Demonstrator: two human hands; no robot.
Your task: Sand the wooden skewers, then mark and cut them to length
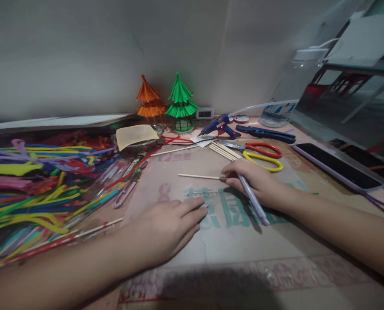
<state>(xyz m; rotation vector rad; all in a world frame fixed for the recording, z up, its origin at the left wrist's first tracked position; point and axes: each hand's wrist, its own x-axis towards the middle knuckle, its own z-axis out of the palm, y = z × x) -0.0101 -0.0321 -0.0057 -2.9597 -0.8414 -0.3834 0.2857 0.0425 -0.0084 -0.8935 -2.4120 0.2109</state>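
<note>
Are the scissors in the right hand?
No, the scissors lie on the work surface beyond the right hand, which holds a purple pen-like tool.

The desk (107,212) has a big flat sheet (227,249) with green writing under the left hand (170,228) and right hand (259,181). Left of the left hand is a messy pile of bright fuzzy sticks (46,196). Just past the right hand are scissors (245,147) and thin wooden sticks (223,150). Farther past both are a blue glue gun (218,125), an orange tower (150,103) and a green tower (181,102). Right of the right hand is a phone (338,167).
</note>
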